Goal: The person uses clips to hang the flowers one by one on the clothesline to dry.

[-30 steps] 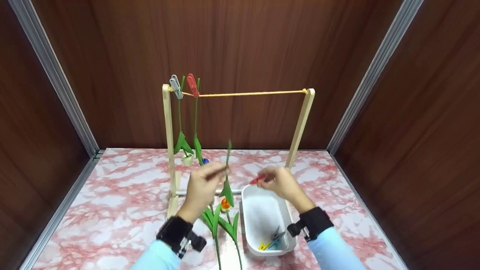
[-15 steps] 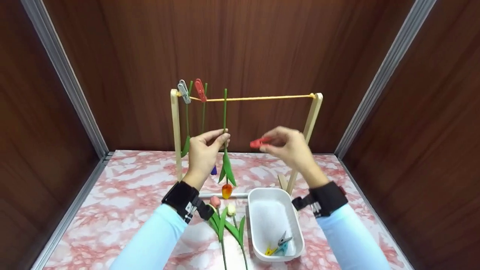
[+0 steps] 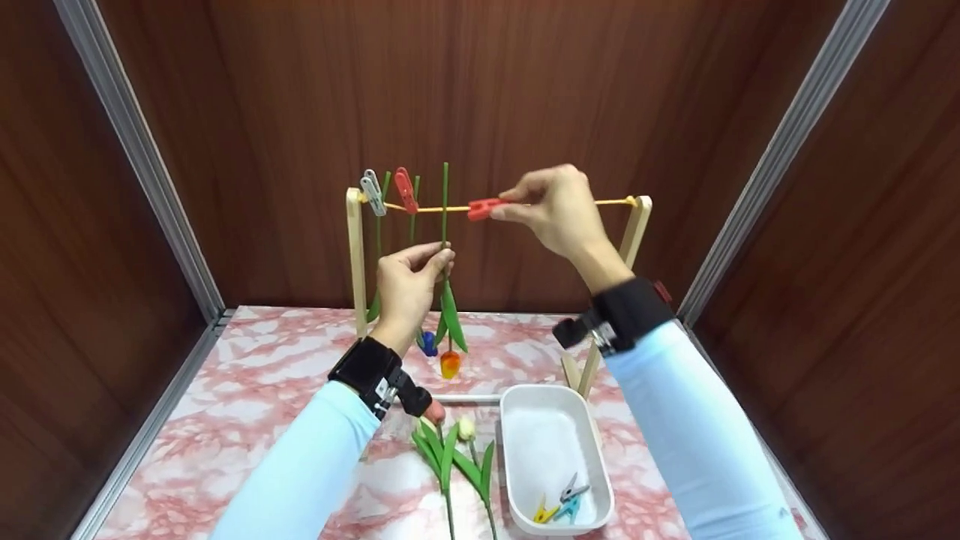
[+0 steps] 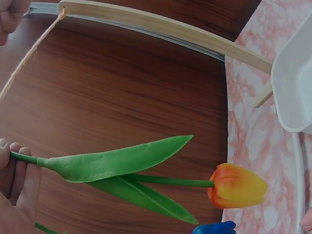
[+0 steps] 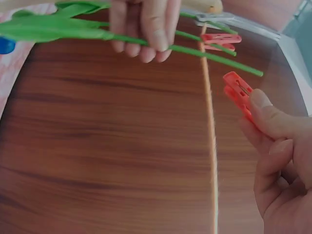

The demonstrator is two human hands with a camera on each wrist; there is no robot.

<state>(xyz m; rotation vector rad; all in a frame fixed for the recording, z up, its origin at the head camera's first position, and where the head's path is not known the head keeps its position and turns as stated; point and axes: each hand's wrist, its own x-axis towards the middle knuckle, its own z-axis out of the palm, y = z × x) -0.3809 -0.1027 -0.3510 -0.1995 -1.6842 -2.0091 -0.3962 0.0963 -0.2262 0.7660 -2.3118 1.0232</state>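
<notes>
My left hand (image 3: 409, 281) pinches the green stem of an orange-yellow tulip (image 4: 239, 186), which hangs bloom down with its stem end reaching above the yellow string (image 3: 450, 209). In the right wrist view that stem crosses the string. My right hand (image 3: 551, 206) pinches a red clothespin (image 5: 238, 92) by its handles, a little to the right of the stem. To the left, a grey clothespin (image 3: 373, 193) and another red clothespin (image 3: 406, 190) hold two upside-down flowers on the string. One of these has a blue bloom (image 3: 428, 344); the other bloom is hidden behind my left hand.
The string spans two wooden posts (image 3: 355, 262). In front, a white bin (image 3: 544, 450) holds yellow, blue and grey clothespins (image 3: 571, 491). More tulips, with pink (image 3: 435, 412) and white blooms (image 3: 466, 428), lie on the marbled table (image 3: 247, 405).
My left hand has raised the orange-yellow tulip from low over the table up to the string. The right hand has carried the red clothespin from above the bin up to string height.
</notes>
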